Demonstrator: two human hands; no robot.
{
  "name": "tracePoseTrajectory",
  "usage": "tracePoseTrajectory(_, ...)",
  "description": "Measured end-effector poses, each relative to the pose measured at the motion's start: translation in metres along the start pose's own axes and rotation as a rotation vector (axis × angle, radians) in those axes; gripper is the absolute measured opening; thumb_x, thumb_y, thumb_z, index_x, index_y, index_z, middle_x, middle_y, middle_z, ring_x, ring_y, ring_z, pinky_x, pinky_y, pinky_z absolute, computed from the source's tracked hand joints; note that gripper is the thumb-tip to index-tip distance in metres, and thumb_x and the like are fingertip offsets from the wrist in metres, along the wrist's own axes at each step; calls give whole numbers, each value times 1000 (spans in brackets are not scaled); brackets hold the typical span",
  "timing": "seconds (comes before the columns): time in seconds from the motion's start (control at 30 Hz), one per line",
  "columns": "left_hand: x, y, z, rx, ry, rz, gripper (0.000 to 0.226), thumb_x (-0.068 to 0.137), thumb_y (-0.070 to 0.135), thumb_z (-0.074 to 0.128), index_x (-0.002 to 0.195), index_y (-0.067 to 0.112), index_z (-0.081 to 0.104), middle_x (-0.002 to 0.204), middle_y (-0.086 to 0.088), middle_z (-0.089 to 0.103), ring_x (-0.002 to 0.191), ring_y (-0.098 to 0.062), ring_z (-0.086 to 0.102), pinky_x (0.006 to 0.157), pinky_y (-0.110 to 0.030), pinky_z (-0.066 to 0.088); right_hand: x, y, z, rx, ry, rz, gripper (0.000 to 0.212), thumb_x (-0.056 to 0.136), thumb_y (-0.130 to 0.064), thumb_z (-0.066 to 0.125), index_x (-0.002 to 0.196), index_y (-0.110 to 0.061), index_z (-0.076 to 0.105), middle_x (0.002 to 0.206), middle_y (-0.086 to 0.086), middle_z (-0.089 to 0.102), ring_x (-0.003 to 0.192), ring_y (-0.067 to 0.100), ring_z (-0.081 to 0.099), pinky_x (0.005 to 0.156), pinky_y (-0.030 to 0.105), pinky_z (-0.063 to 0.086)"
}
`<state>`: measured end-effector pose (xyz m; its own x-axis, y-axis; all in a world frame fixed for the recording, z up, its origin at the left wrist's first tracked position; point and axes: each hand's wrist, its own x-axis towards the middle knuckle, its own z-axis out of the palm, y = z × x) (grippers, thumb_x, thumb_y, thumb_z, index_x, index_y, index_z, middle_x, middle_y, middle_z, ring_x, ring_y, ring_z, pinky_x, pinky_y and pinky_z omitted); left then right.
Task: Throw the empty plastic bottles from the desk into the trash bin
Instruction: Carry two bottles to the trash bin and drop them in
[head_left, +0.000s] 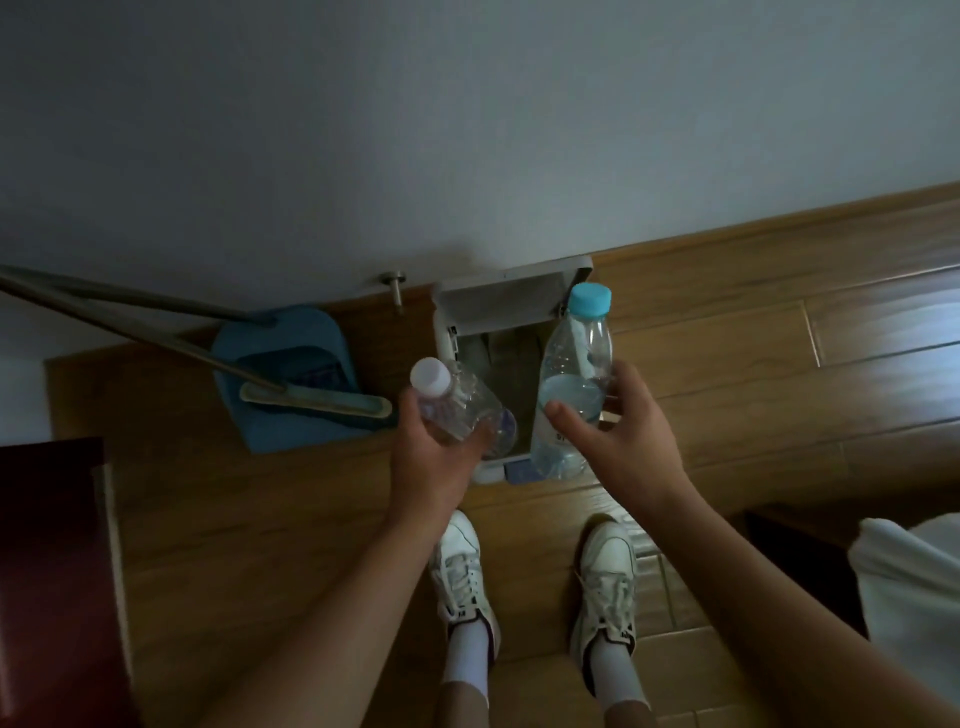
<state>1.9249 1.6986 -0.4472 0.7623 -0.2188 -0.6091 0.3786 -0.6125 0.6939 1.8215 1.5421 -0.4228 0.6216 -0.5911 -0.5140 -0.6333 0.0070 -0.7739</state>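
I stand over a white trash bin (447, 332) set against the wall, its lid raised and its inside dark. My left hand (431, 457) grips a clear plastic bottle with a white cap (462, 405), tilted over the bin's left edge. My right hand (618, 431) holds a taller clear bottle with a blue cap (574, 374), upright over the bin's right side. Both bottles look empty.
A blue dustpan (291, 364) with a broom (317, 402) and long metal handles lies left of the bin. A metal door stop (396, 291) sits on the skirting. Dark furniture (47, 571) stands at lower left, white cloth (914, 587) at lower right. My white shoes are on the wooden floor.
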Motion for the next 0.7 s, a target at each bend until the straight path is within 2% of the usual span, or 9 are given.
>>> tracePoseTrajectory(0.1,6,-5,4,46,-15,20,67,76,35,82,133,33,47,122,16,57,106,1,54,74,-14,39,10,-1,1,25,-6,2,58,78,-42,75,128,-30,49,112,-11,68,99,4,68,80,31,61)
tracePoseTrajectory(0.23,16,-11,10,116,-3,49,64,73,38,83,128,34,50,120,15,60,111,-7,57,80,-23,46,26,8,0,-83,-46,15,66,73,-42,77,130,-29,46,119,-9,64,105,9,66,84,38,61)
tracePoseTrajectory(0.3,22,-12,13,147,-2,65,66,74,35,84,130,32,50,121,13,60,111,-7,57,82,-25,48,37,15,1,-136,-57,18,68,73,-40,78,131,-27,44,121,-9,62,106,10,65,84,34,60)
tracePoseTrajectory(0.4,29,-18,19,199,-13,84,69,73,33,84,132,30,49,121,15,57,109,-5,55,77,-17,43,50,27,9,-274,-96,-4,68,73,-39,78,131,-25,44,123,-8,60,107,11,60,83,26,53)
tracePoseTrajectory(0.47,32,-25,22,234,-16,88,65,72,35,84,127,31,50,117,15,58,108,-6,58,77,-19,45,53,37,14,-392,-131,-26,68,74,-43,76,131,-25,45,124,-6,59,107,11,58,84,26,50)
tracePoseTrajectory(0.6,31,-30,25,318,6,89,60,73,42,82,122,35,49,110,18,55,100,-3,56,72,-19,45,48,53,17,-498,-159,-10,63,74,-55,69,126,-26,47,119,-6,61,100,10,61,83,31,56)
tracePoseTrajectory(0.7,28,-32,24,382,18,96,59,74,43,80,123,35,50,111,18,53,100,-2,54,72,-20,44,41,57,16,-524,-167,-8,59,80,-47,70,130,-23,47,120,-5,61,99,10,61,82,28,54)
